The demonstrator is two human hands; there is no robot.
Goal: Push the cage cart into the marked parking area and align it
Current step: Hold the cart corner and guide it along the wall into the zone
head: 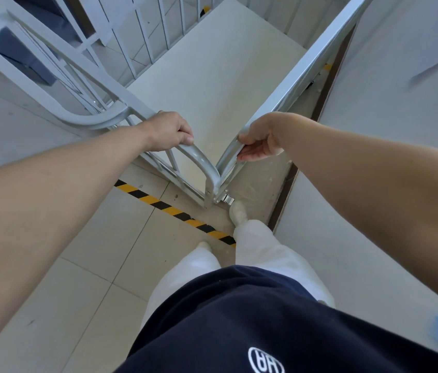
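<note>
Gripping the cage cart (pixel 212 84) at its near corner: left hand (pixel 170 131) curled over the left top rail at ten o'clock, right hand (pixel 259 142) clamped on the right rail at two. Standing across the striped floor tape (pixel 158 203), beside the wall (pixel 390 125). Probably rigid, bulky steel, rolling freely when empty; best held high on both rails.

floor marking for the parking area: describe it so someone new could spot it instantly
Start at the grey cage cart whose near corner both hands grip. Drop to the tiled floor just below that corner, by the person's white shoes. The hazard tape runs diagonally there: the only yellow-and-black striped line on an otherwise pale floor.
</note>
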